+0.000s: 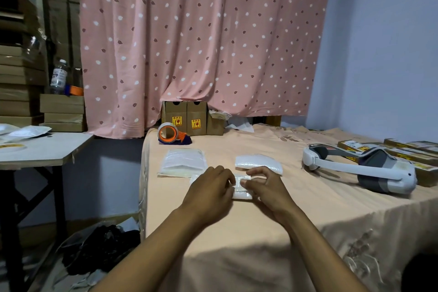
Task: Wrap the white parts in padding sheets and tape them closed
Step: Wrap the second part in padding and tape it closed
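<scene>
A small white padded bundle (241, 191) lies on the peach-covered table (260, 220), pinched between both hands. My left hand (209, 186) presses on its left side. My right hand (263, 184) grips its right side, fingers curled over the top. The white part inside is hidden by the padding. A stack of padding sheets (182, 161) lies just behind my left hand. A white padded pack (259, 161) lies behind my right hand. An orange tape dispenser (171, 134) stands at the table's far left corner.
A white and grey headset (360, 168) lies to the right, with flat labelled boxes (407, 152) behind it. Brown cartons (192, 118) stand against the pink curtain. A side table (42, 149) with bags is at left. Dark bags lie on the floor (102, 249).
</scene>
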